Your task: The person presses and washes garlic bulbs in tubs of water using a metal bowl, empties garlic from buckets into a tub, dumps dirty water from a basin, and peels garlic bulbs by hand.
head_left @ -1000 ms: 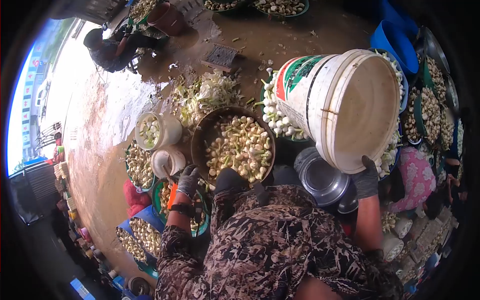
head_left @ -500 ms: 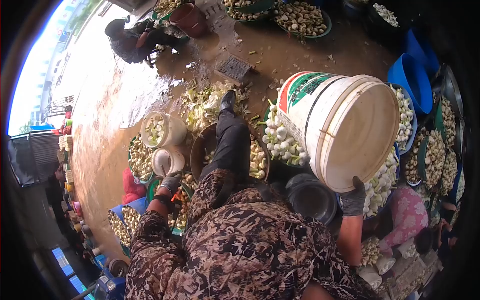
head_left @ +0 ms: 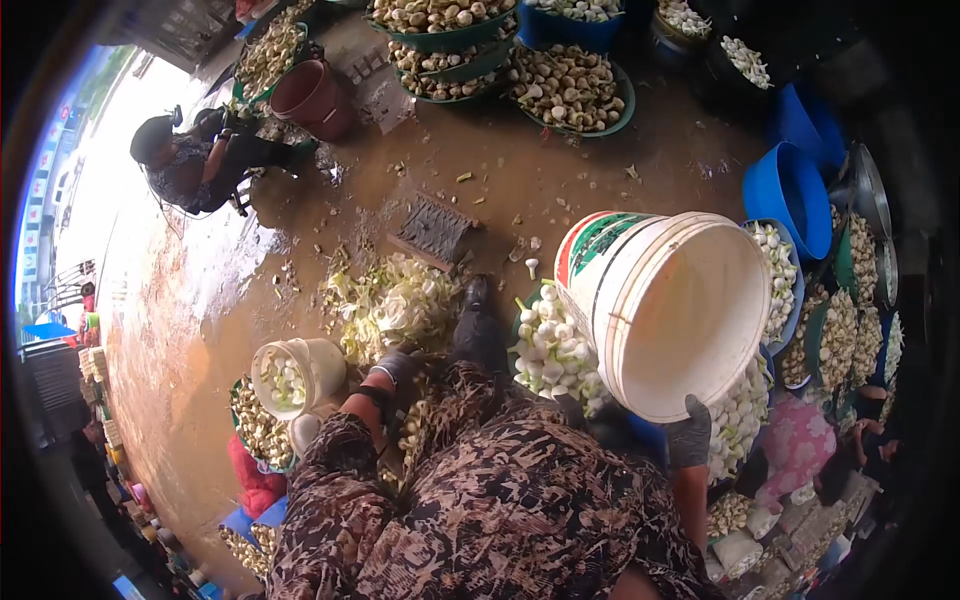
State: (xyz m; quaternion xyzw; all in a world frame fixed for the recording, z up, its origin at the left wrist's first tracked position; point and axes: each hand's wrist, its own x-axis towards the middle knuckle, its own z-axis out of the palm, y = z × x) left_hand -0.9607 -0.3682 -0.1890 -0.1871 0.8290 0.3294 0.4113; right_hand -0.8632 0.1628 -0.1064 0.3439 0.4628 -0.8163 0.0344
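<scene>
My right hand (head_left: 688,437), in a dark glove, grips the rim of a large white bucket (head_left: 612,335) with red and green print. The bucket is tipped on its side, its mouth turned toward me and nothing in it. It overlaps tubs of white garlic-like bulbs (head_left: 552,345) in this view. My left hand (head_left: 398,366), gloved too, reaches low by my leg, just below a pile of pale leafy peelings (head_left: 400,305); its fingers do not show clearly. Left of it stands a smaller white bucket (head_left: 325,370) holding pale pieces in water.
A grey block (head_left: 432,230) lies on the wet brown floor (head_left: 560,175). Blue tubs (head_left: 790,200) and green basins of bulbs (head_left: 575,90) stand around. A person (head_left: 190,165) sits at the upper left beside a dark red bucket (head_left: 313,100). Pink floral cloth (head_left: 797,445) shows at the right.
My left hand has moved up and right from the small white container toward the peelings. My right hand still holds the large bucket, now lower in view as the camera has shifted.
</scene>
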